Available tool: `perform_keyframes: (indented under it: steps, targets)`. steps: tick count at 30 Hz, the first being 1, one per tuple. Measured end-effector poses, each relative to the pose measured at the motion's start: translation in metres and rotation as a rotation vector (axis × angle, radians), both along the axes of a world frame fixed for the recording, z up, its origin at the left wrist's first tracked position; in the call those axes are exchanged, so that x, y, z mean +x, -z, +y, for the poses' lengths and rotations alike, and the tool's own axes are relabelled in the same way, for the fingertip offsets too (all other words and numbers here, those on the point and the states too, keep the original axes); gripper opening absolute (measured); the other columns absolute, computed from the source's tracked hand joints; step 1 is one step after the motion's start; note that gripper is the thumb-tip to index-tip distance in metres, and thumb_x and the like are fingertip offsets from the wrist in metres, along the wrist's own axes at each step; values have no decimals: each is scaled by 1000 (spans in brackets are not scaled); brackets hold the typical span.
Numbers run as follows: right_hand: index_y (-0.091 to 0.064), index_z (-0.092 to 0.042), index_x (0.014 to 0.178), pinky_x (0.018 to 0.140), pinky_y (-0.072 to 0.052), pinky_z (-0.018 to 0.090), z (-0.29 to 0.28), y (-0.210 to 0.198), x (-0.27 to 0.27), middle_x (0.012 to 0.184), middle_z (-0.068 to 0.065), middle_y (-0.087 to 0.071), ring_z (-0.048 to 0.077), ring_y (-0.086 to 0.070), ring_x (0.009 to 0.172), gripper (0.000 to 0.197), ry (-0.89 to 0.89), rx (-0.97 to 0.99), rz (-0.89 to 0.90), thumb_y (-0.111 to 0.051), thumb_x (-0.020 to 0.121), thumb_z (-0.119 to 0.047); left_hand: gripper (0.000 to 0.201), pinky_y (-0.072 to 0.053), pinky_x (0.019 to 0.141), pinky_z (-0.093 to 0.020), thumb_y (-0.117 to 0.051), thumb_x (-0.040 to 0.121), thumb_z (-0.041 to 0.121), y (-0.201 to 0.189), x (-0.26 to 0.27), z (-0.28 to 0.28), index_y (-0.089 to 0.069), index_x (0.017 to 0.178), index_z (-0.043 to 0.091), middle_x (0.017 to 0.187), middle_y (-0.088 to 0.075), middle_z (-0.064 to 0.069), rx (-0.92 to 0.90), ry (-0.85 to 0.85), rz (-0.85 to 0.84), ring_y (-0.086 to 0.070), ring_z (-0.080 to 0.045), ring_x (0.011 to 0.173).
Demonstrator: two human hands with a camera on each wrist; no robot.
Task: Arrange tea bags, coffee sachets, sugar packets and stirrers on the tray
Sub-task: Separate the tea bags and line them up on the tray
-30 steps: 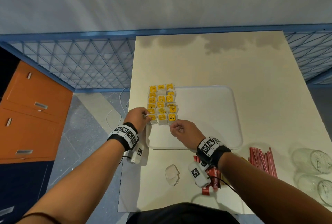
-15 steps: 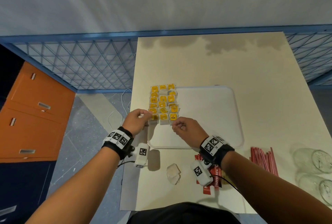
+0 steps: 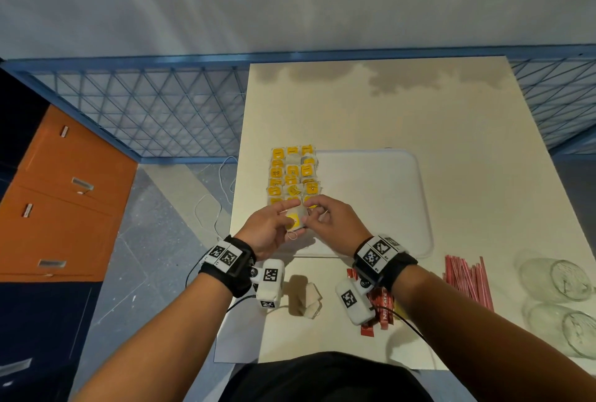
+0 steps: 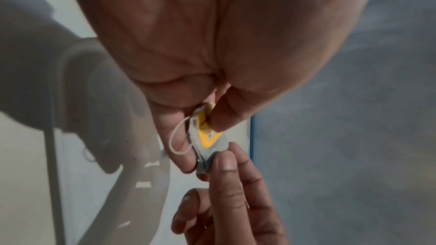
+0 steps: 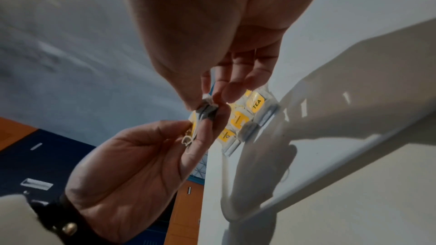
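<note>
A white tray point(image 3: 380, 195) lies on the cream table, with rows of yellow-tagged tea bags point(image 3: 292, 172) along its left side. Both hands hold one tea bag point(image 3: 295, 219) just above the tray's near-left corner. My left hand point(image 3: 274, 224) pinches its yellow tag point(image 4: 207, 137) and paper between thumb and fingers, the string loop point(image 4: 177, 139) hanging over a finger. My right hand point(image 3: 325, 221) pinches the bag's far edge point(image 5: 206, 111) with thumb and forefinger. The rows of tea bags point(image 5: 245, 116) show behind the fingers in the right wrist view.
Loose tea bags point(image 3: 311, 300) lie on the table near me, red coffee sachets point(image 3: 382, 308) sit under my right wrist, and red stirrers point(image 3: 467, 282) lie to the right. Two clear glasses point(image 3: 554, 279) lie at the right edge. An orange cabinet point(image 3: 64, 201) stands left.
Both hands drew back from the nearest row and came together; a tea bag that lay in the row is now lifted and held between them.
</note>
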State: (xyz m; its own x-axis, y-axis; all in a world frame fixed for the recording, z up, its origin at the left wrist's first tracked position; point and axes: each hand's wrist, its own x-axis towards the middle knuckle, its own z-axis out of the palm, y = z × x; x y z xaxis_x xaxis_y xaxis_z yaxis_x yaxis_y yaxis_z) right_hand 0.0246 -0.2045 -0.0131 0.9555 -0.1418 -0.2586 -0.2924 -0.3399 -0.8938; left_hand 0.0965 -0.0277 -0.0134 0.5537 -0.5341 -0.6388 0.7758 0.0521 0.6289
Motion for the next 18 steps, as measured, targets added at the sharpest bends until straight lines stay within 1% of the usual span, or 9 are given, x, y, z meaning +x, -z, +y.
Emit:
perform_keyframes:
  steps: [2,4,6,8,9,11,14,16,18]
  targets:
    - [-66,-36,117,73,-42,18,-2,-3,-3,80,-6,-66,-5,-55,67,30,-41,-6,-21,-73,91,-24,51,-61,82,-34,-49,91,-17,4,-2,1,-54,137,5,118,-62,-36,32,65,-61,-55,-42,108]
    - [-66,-47,115,72,-41,16,-2,-4,-5,88,-3,-64,-3,-55,71,32,-100,-70,-29,-71,91,-26,48,-61,79,-32,-56,92,-13,4,-3,1,-54,136,7,110,-67,-30,73,110,-126,-59,-38,98]
    - [-72,-36,112,74,-43,20,-3,-3,-6,99,-5,-63,-1,-56,77,23,-107,-125,-15,-73,89,-29,42,-61,72,-29,-60,94,-9,0,-5,0,-55,133,7,93,-72,-19,161,118,-196,-69,-26,77]
    - [-72,-27,106,77,-50,26,-3,-2,-9,105,-6,-64,5,-61,78,18,-83,-128,5,-75,88,-30,39,-59,68,-29,-66,93,-2,1,-6,-1,-57,130,6,86,-70,-16,244,111,-269,-66,-21,64]
    - [-71,-25,102,76,-52,28,-3,-1,-10,104,-7,-66,9,-63,78,15,-68,-111,21,-75,88,-29,38,-58,69,-32,-70,92,2,3,-7,-1,-59,127,6,85,-69,-16,275,110,-305,-65,-21,63]
    - [-70,-23,96,72,-52,26,-4,-2,-11,95,-11,-69,8,-64,74,11,-49,-73,49,-75,87,-28,34,-55,70,-36,-77,88,11,5,-8,-2,-63,118,9,81,-69,-16,338,115,-373,-64,-23,64]
    - [-70,-24,87,65,-51,23,-6,-3,-13,81,-11,-69,2,-61,65,14,-31,-16,65,-74,89,-36,33,-51,61,-30,-83,83,20,3,-10,-4,-66,109,10,79,-71,-8,411,142,-456,-65,-18,62]
    - [-70,-23,86,70,-55,31,-8,-1,-14,77,-4,-71,8,-65,69,13,-9,32,69,-72,91,-36,34,-49,56,-26,-85,80,26,1,-11,-5,-66,105,12,83,-72,-3,449,174,-505,-66,-15,61]
    - [-69,-22,99,76,-56,40,-9,2,-14,75,5,-70,17,-68,73,9,-9,91,85,-72,91,-27,29,-48,54,-26,-83,82,25,2,-11,-4,-66,102,14,87,-72,-4,460,192,-524,-66,-14,60]
